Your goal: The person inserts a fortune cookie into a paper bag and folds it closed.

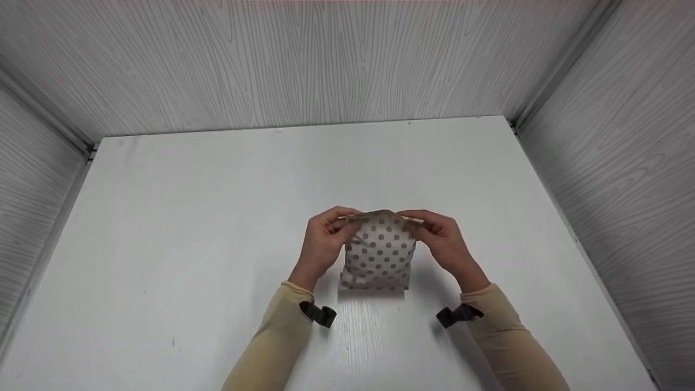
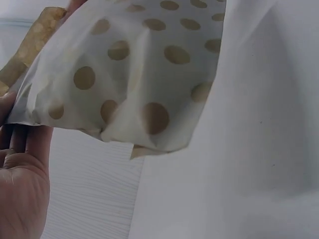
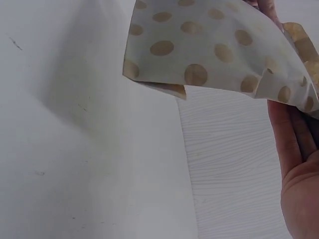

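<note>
Between both hands is a small white paper bag with tan polka dots, its surface creased. The left hand pinches the bag's upper left corner between thumb and fingers. At the upper right corner, the right hand grips the paper in the same way. Along the top, a tan strip of the paper's inner side shows in the left wrist view, where the bag hides part of the left fingers. The right wrist view has the bag above the right palm. Whatever the bag may contain is hidden.
A white tabletop with a few small marks spreads around the hands. Pale wood-grain panels rise at the back, the left and the right. Black straps sit on both wrists over yellowish sleeves.
</note>
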Demonstrator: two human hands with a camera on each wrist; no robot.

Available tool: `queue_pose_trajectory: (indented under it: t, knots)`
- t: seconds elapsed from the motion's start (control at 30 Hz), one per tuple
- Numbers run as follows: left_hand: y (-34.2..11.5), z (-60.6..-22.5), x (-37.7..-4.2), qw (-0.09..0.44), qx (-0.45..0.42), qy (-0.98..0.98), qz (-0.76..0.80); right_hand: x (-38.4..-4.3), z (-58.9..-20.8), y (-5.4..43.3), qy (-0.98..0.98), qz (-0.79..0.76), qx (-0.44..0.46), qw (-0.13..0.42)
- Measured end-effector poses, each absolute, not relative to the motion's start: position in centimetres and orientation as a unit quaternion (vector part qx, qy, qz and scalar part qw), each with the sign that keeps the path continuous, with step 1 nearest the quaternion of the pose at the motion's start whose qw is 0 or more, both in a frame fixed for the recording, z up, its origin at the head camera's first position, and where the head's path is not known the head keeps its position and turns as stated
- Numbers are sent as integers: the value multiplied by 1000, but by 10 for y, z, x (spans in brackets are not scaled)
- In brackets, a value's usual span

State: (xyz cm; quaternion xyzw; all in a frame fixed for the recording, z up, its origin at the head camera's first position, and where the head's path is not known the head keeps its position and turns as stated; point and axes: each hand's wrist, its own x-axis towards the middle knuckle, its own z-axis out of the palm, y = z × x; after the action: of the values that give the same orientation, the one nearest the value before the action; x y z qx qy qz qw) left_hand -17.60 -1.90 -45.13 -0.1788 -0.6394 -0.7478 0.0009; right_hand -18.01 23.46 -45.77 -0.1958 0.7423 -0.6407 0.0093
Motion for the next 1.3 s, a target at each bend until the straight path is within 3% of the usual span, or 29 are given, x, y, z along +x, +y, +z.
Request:
queue_pose_trajectory:
  t: [0.17, 0.67, 1.13, 1.3]
  knots:
    - [-19, -463, -180, 10, -196, -626, -755, -181, -461, 236, 725, -651, -224, -9]
    - [-17, -467, -182, 27, -210, -603, -769, -180, -460, 238, 696, -678, -237, 19]
    - [-18, -472, -179, 8, -224, -598, -770, -184, -463, 240, 646, -702, -298, 22]
    - [-16, -472, -178, 25, -215, -642, -735, -183, -458, 235, 673, -689, -269, 4]
